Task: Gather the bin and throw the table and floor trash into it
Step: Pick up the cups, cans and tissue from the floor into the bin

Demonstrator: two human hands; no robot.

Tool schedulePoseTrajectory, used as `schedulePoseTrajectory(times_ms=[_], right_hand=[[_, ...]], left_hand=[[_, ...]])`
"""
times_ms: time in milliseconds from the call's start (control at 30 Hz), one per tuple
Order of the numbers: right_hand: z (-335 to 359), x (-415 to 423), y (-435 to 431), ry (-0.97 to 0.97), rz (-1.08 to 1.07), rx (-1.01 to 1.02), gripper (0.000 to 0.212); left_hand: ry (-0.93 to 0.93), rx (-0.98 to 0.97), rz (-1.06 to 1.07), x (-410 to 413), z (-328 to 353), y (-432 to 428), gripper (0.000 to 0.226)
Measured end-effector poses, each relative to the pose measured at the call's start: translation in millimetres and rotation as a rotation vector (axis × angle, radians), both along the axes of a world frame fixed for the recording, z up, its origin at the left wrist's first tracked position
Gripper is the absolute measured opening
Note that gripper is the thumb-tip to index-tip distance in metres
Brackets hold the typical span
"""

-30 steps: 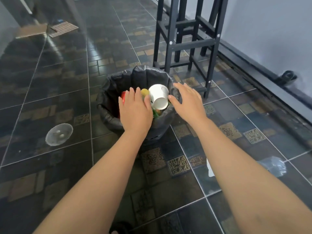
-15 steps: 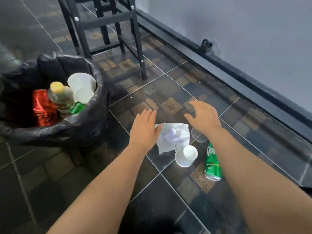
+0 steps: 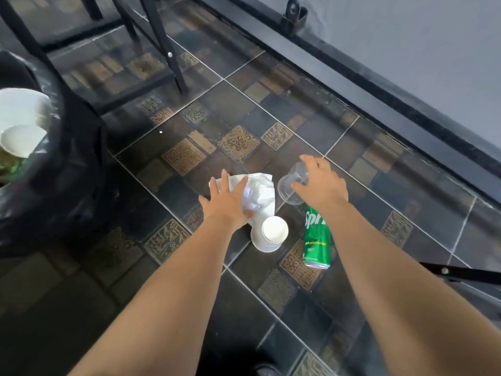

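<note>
The left hand (image 3: 227, 202) lies flat and spread on the crumpled white paper (image 3: 260, 194) on the dark tiled floor (image 3: 366, 202), the right hand (image 3: 322, 185) grips the clear plastic cup (image 3: 291, 184), and the black-lined bin (image 3: 62, 169) stands well to their left.

Dark patterned floor tiles (image 3: 238, 142), grey wall (image 3: 406, 42), black stool legs (image 3: 162, 44).

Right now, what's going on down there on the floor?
A person is picking litter off the tiled floor. The right hand closes around a clear plastic cup; the left hand presses on crumpled white paper. A white paper cup and a green soda can lie nearby. The black-lined bin, partly filled, stands to the left.
</note>
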State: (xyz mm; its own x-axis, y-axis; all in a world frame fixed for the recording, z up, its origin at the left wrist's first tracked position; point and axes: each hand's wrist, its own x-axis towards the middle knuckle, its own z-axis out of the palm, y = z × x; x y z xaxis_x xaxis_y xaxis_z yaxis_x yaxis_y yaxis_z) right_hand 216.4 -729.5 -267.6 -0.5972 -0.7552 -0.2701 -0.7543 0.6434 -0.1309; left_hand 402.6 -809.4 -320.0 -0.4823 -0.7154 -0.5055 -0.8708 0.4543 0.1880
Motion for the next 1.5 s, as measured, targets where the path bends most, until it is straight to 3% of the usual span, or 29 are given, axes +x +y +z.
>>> schedulePoseTrajectory(times_ms=[367,500,933,1167,1300,1500], right_hand=[[-8,2,-6,-0.020,-0.009,-0.108,0.045],[-6,5,-5,-0.022,-0.003,-0.109,0.044],[47,44,-44,-0.084,0.021,-0.373,0.049],[86,87,-77,-0.152,0.093,-0.594,0.053],[110,117,-97,-0.213,0.121,-0.754,0.053],[142,175,-129,-0.402,0.103,-1.007,0.051]], left_hand=[[-0.013,-0.100,-0.086,1,-7,3,0.058],[0.024,-0.019,0.027,7,-8,5,0.062],[0.566,-0.254,0.389,38,58,-22,0.038],[0.746,-0.442,0.482,69,103,-36,0.040],[0.868,-0.541,0.578,91,134,-50,0.055],[0.943,-0.767,0.622,136,174,-65,0.056]])
